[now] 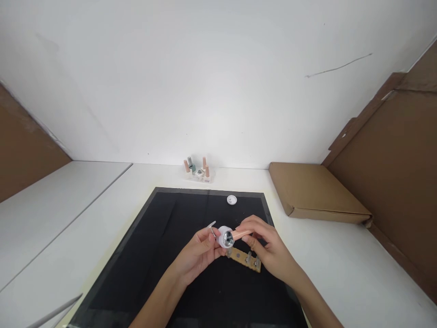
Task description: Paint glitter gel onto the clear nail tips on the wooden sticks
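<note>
My left hand (200, 255) is closed around a small white jar (222, 237), tilted so its glittery silver inside faces right. A pale false nail on a small stick (212, 225) also sticks up from the fingers of that hand. In my right hand (264, 241) is a peach nail polish brush cap (241, 234), held between thumb and fingers. Its tip end is at the jar's mouth; whether it touches the contents I cannot tell. Below the hands lies a tan wavy-edged nail stand (243, 259) with clear nail tips on it, partly hidden by the hands.
A round white lid (231, 200) lies on the black mat (143, 255). Behind the mat, a clear tray (198, 177) holds several nail polish bottles. A flat cardboard box (307, 187) sits at the right, near a brown cardboard wall. A thin grey rod-like thing (58, 310) is at the lower left.
</note>
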{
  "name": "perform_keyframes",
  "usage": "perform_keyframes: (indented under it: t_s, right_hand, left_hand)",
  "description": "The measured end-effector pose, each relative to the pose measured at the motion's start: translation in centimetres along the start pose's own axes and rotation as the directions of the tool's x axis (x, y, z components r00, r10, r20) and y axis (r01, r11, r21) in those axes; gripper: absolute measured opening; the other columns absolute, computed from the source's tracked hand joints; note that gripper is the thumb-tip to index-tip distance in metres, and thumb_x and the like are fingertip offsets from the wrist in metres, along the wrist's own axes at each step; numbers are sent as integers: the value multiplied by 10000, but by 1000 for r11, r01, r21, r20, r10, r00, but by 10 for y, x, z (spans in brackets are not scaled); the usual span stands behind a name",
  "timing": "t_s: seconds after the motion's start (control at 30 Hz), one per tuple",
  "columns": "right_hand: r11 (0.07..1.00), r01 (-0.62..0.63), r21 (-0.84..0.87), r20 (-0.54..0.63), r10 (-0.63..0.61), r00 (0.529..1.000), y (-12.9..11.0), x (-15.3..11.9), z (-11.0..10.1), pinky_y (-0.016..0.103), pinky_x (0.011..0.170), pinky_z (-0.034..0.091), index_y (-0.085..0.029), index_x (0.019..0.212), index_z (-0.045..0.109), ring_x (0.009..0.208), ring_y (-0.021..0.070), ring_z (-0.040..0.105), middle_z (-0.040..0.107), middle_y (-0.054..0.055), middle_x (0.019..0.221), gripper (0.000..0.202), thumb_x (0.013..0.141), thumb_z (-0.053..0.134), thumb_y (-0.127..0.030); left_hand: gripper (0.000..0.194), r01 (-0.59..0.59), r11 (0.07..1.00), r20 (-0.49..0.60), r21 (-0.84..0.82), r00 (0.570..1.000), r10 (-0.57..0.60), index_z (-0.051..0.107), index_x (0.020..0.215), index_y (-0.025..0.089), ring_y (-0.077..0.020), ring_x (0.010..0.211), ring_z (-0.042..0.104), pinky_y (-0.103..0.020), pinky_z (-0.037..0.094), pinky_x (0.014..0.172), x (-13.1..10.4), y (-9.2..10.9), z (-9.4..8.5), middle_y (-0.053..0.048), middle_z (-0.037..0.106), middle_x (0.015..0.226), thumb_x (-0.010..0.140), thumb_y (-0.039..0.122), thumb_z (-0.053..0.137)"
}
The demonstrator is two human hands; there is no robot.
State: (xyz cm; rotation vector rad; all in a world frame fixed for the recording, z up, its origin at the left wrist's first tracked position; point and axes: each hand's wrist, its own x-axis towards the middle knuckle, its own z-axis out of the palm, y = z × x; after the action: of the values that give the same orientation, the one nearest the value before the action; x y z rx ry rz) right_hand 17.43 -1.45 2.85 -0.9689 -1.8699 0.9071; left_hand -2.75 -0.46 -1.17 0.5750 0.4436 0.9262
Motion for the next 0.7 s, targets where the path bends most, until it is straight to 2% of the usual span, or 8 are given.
perform_keyframes:
  t_s: [0.3,0.7]
  right_hand:
    - [1000,-26,-3,38,26,999,-3,1,-5,291,680,474,-233,974,640,865,186,589,597,56,939,172,944,470,-226]
    - [995,-67,70,-28,69,997,3,0,-11,250,568,457,-225,980,660,748,155,567,582,47,905,190,929,513,-335]
  left_hand:
    - [214,12,1000,-4,-3,1000,-12,726,760,153,-116,674,620,-246,476,714,-1,1,2,-46,705,790,700,353,774]
    - [200,6,994,-59,-112,998,-12,734,741,170,-121,716,645,-225,501,702,-1,2,-1,-33,712,790,655,332,812]
